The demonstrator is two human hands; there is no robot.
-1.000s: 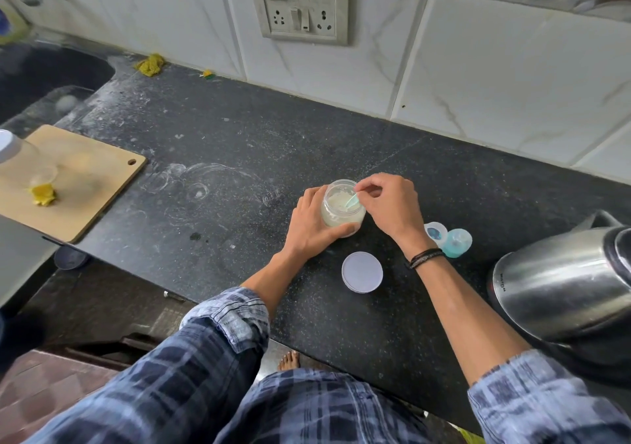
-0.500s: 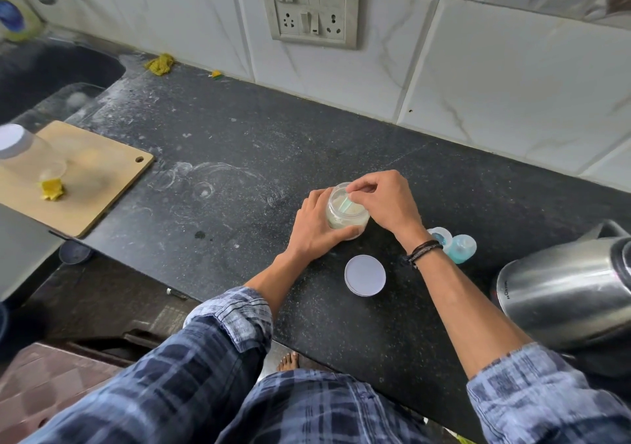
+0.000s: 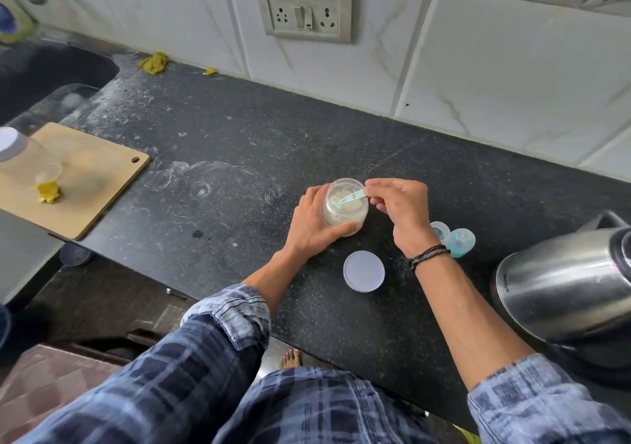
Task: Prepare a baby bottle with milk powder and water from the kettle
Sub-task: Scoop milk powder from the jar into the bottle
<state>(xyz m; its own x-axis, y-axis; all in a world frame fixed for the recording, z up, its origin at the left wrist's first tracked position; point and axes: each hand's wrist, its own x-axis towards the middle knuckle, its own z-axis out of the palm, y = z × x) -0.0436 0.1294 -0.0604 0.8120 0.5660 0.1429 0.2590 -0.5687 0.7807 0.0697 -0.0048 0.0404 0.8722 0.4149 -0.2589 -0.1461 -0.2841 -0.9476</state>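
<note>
Black speckled stone forms the worktop [image 3: 239, 156], smeared with pale rings, and white tiles [image 3: 512, 78] rise behind it. Toward the front edge the left hand [image 3: 312, 226] is wrapped round a small clear jar [image 3: 345, 220] of pale powder, fingers curled about its near side and holding it down. The right hand [image 3: 399, 204] pinches the handle end of a pale green scoop [image 3: 348, 198] between thumb and fingertips. The scoop lies across the jar's mouth, right to left, with its bowl toward the left hand. I cannot tell whether the bowl carries powder.

The jar's white lid [image 3: 364, 272] lies flat on the worktop between the forearms. The blue-tinted baby bottle [image 3: 461, 241] sits to the right of the jar, just beyond the right wrist and partly hidden by it. The steel kettle [image 3: 563, 279] is farther right again.

As I judge it, the next move turns on that rightward line: the scoop hand is the nearer one, and it must swing back past its own wrist to reach the bottle. From where I look, I cannot make out whether the bottle's mouth is open.
</note>
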